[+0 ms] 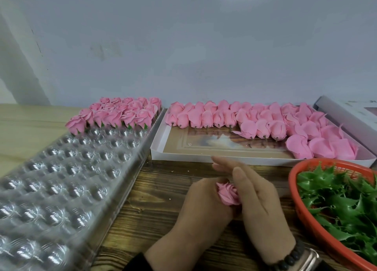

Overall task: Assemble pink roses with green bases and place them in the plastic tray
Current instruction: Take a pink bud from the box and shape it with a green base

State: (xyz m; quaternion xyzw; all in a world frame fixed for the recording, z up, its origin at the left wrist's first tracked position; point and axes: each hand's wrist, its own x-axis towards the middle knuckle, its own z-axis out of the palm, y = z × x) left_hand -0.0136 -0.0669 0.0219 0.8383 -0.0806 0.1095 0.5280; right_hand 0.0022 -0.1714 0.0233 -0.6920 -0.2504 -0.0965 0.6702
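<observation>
While the left hand [201, 204] curls around a pink rose [228, 193] and grips it, the right hand [259, 201] lies against the bloom with fingers straight, grasping nothing. Both hands work over the dark wooden table [155, 199], with bare board showing between them and the neighbouring items. At 9 o'clock the clear plastic tray [67, 181] runs lengthwise, its right edge near the left hand; finished roses [120, 114] fill its far rows at 11 o'clock. At 3 o'clock an orange basket [306, 215] of green bases [342, 207] sits just beside the right hand. At 12 o'clock a white box [161, 143] holds loose rose heads [265, 123], its near edge close to the fingertips [216, 160].
</observation>
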